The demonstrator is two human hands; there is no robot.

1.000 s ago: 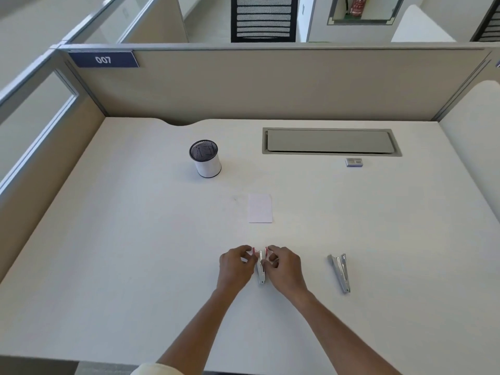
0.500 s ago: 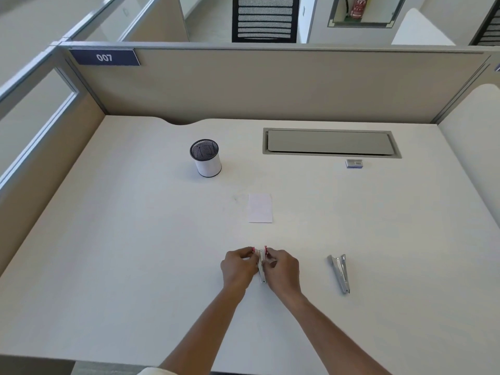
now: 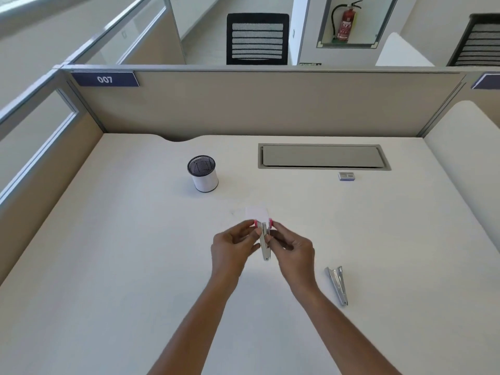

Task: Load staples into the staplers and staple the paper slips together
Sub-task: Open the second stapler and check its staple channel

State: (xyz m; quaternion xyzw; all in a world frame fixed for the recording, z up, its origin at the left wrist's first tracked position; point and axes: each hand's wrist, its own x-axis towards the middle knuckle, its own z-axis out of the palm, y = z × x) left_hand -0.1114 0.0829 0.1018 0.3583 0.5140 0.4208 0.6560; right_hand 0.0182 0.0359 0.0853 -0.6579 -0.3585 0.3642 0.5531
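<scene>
Both hands are on one stapler: left hand [image 3: 232, 249] and right hand [image 3: 293, 251] each pinch a side of the small silver stapler [image 3: 263, 246] over the middle of the desk. Its pink-tipped end points away from the person, and the halves look slightly parted there.

Everything else, big to small:
- white desk [image 3: 108, 266]
- beige partition [image 3: 270, 104] behind it, with a 007 tag [image 3: 105, 79]
- grey cable hatch [image 3: 322, 156] set in the far right of the desktop
- white pen cup [image 3: 204, 178], far left of centre
- second stapler [image 3: 337, 286], lying flat beside the right forearm
- pale paper slip [image 3: 255, 211], just beyond the held stapler and partly hidden by it
- tiny staple box [image 3: 346, 176] near the hatch
</scene>
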